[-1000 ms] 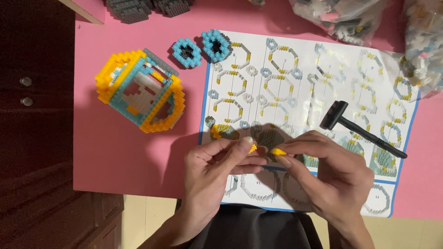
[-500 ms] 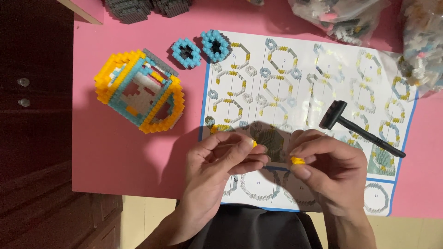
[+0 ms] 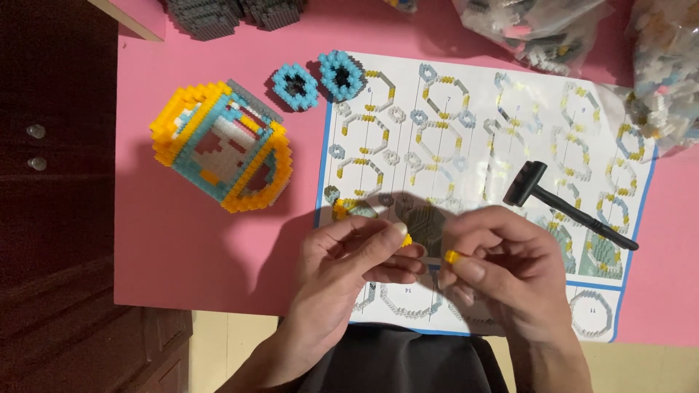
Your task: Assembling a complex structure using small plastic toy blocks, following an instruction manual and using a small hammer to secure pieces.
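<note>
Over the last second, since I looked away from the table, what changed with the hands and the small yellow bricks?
The right hand drew its small yellow plastic brick rightward, off the yellow piece pinched in the left hand; a gap now separates them. Both hands keep their grip. The black toy hammer, printed instruction sheet and yellow-and-blue brick model stayed put.

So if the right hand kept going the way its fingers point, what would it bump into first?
Most likely the left hand. The right hand points leftward with a small yellow brick pinched in its fingertips, and the left hand's fingertips sit just across a narrow gap, though depth is hard to judge.
</note>
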